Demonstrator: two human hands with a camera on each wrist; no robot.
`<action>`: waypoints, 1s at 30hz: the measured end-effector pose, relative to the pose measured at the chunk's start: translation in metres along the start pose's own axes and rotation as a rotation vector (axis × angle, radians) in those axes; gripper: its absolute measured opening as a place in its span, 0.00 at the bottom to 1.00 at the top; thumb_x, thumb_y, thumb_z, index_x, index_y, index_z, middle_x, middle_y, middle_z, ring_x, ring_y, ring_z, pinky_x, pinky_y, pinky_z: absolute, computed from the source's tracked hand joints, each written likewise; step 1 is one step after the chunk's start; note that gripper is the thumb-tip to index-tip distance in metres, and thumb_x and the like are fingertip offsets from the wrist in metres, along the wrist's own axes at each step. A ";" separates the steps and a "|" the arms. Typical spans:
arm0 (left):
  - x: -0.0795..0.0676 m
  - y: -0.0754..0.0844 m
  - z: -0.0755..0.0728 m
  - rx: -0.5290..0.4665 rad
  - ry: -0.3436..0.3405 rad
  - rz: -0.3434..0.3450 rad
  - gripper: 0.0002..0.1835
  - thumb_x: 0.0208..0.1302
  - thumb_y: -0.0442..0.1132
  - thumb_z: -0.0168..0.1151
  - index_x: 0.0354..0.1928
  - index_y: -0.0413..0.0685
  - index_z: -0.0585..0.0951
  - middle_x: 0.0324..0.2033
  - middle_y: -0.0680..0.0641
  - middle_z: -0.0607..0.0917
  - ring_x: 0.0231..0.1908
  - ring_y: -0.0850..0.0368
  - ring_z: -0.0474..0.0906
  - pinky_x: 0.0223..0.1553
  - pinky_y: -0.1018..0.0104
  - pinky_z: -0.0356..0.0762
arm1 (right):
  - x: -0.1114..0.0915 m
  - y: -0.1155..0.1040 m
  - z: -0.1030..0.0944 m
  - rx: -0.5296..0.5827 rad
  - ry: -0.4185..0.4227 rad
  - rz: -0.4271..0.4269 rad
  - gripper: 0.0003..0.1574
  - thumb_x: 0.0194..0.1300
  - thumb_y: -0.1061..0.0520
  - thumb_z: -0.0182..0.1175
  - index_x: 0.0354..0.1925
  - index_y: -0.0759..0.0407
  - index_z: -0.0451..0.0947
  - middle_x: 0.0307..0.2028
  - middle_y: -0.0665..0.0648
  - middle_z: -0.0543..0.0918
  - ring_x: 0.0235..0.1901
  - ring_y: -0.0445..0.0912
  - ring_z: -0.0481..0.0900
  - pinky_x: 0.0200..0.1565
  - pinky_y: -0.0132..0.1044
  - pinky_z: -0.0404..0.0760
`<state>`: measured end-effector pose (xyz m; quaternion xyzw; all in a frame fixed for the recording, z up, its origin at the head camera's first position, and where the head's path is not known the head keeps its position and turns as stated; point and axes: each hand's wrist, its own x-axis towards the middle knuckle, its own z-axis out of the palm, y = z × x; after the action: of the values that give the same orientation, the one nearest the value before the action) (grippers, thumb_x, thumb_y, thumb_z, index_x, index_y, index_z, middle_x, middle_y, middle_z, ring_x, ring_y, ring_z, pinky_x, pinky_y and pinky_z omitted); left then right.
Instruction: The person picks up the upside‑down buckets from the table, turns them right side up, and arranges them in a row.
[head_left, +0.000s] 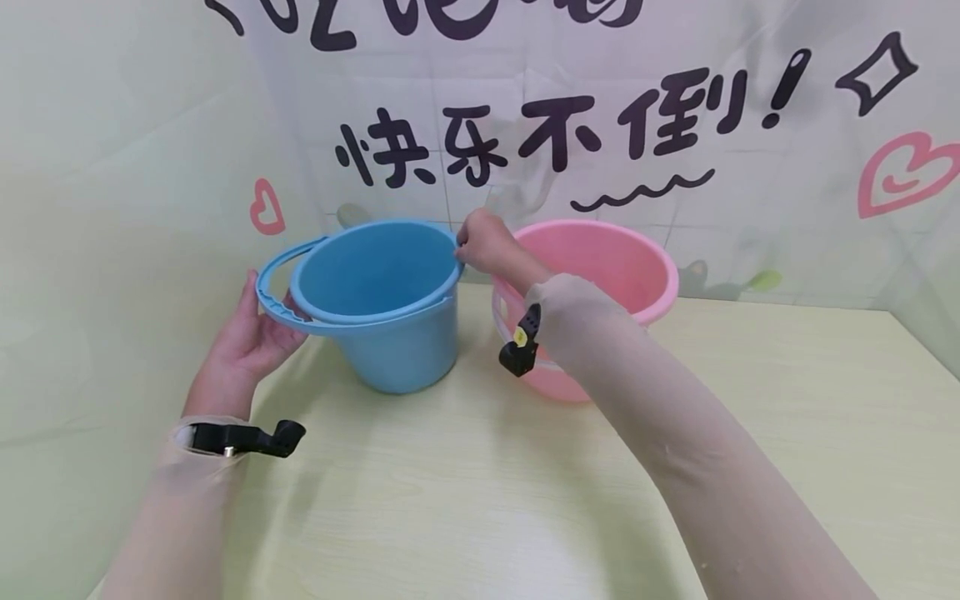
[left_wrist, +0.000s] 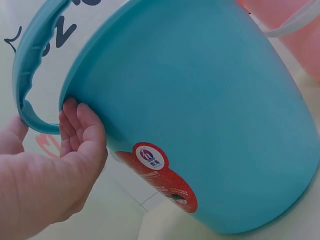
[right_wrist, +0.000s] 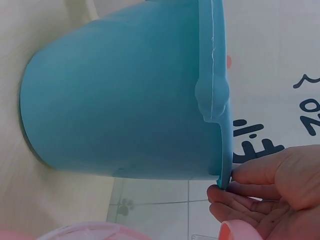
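Note:
A blue bucket [head_left: 401, 350] stands on the table near the left wall, with its blue handle [head_left: 279, 312] swung out to the left. My left hand [head_left: 258, 337] holds the bucket's left side from below. In the left wrist view its bent fingers [left_wrist: 82, 125] touch the rim, while the thumb is at the outside of the handle. At the opposite side, my right hand [head_left: 487, 242] pinches the blue rim [right_wrist: 226, 155] between thumb and fingers. A pink bucket [head_left: 600, 258] stands right beside it, partly hidden by my right forearm.
Both buckets rest on a pale wooden table [head_left: 787, 417]. Behind them hangs a white backdrop [head_left: 480, 75] with black lettering and pink hearts. A red label [left_wrist: 165, 177] is on the blue bucket's side. The pink bucket has a pale handle [left_wrist: 295, 22].

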<state>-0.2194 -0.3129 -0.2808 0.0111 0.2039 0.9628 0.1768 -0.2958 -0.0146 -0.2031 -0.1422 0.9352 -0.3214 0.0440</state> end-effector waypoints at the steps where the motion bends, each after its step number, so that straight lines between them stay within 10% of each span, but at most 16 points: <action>1: 0.000 0.000 0.000 0.002 0.008 0.003 0.19 0.58 0.51 0.59 0.46 0.46 0.79 0.45 0.46 0.78 0.47 0.52 0.76 0.49 0.59 0.73 | 0.000 0.000 0.000 -0.005 0.000 -0.003 0.14 0.63 0.64 0.55 0.47 0.66 0.78 0.38 0.59 0.80 0.32 0.46 0.74 0.29 0.27 0.71; 19: 0.001 -0.002 -0.009 0.015 -0.013 0.016 0.20 0.59 0.51 0.59 0.48 0.48 0.78 0.46 0.46 0.79 0.47 0.53 0.75 0.52 0.60 0.71 | 0.000 -0.001 0.003 -0.085 -0.009 -0.017 0.13 0.64 0.64 0.55 0.46 0.67 0.78 0.37 0.59 0.81 0.33 0.46 0.74 0.33 0.29 0.73; 30: -0.007 0.000 -0.023 0.060 0.028 -0.050 0.19 0.61 0.51 0.55 0.34 0.38 0.77 0.27 0.43 0.78 0.32 0.53 0.74 0.42 0.64 0.74 | 0.000 0.000 0.003 -0.125 -0.002 -0.049 0.14 0.63 0.63 0.56 0.46 0.68 0.78 0.40 0.60 0.81 0.35 0.46 0.74 0.38 0.31 0.75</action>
<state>-0.2151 -0.3244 -0.3015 -0.0022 0.2356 0.9516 0.1973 -0.2957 -0.0166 -0.2050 -0.1679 0.9497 -0.2630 0.0281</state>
